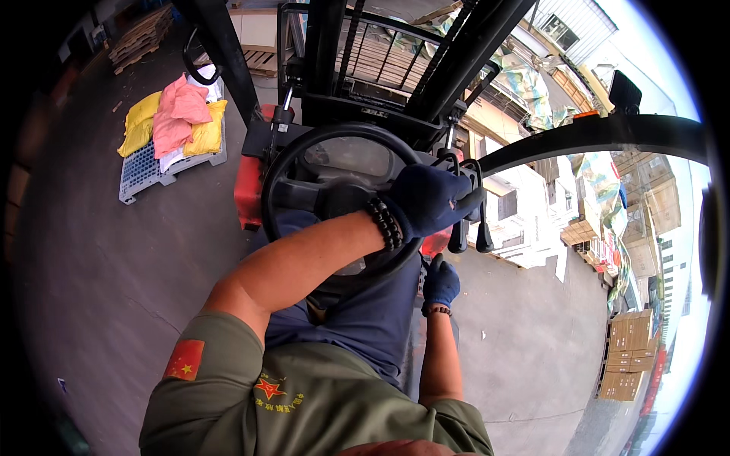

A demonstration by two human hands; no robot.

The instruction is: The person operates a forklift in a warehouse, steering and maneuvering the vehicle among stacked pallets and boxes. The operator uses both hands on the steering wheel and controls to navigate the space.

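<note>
I sit at the black steering wheel [275, 169] of a forklift. My left hand [427, 199], in a dark blue glove, reaches across the wheel to its right side. Its fingers are closed around one of the black control levers [484, 237] there. Lower down, beside my right thigh, is my right hand [441, 286], also gloved in blue. Its fingers look curled in, the thumb pointing forward; whatever they hold is hidden. Beaded bracelets circle both wrists.
Ahead stands the forklift's black mast [323, 61]. On the left, a grey plastic pallet [144, 173] bears yellow, pink and white sacks [181, 114]. Wooden pallets [142, 36] are stacked behind it. Cartons [628, 353] and covered goods line the right. A curved black frame bar [578, 144] crosses the right.
</note>
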